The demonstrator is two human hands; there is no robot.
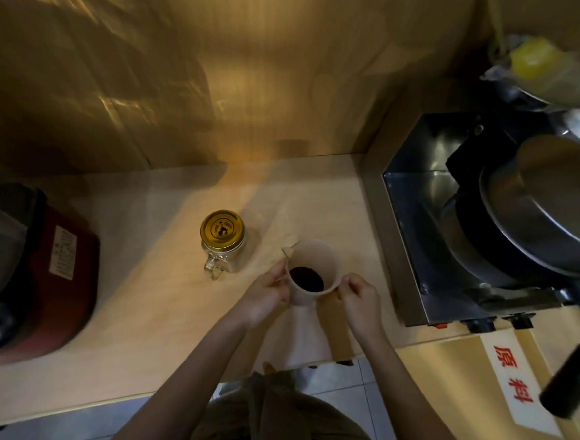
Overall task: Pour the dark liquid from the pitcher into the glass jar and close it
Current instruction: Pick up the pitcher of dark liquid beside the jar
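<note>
Pitcher: pale translucent plastic pitcher [313,273] stands upright near the front edge of the light wooden counter [145,312], between the two hands, spout toward the far left.
Red appliance: dark red rounded cooker [54,282] with a white label sits at the counter's far left, well apart from the rest.
Glass jar: clear glass jar [223,249] with a side handle stands just left of the pitcher, apart from it, gold metal lid [222,229] on.
Left hand: left hand [265,297] grasps the pitcher's left wall, fingers curled at the rim.
Dark liquid: dark liquid [306,278] lies low inside the pitcher.
Right hand: right hand [361,304] pinches the pitcher's right rim; whether a handle is there cannot be told.
Steel unit: stainless steel box [416,208] with a round metal lid [550,203] fills the right.
</note>
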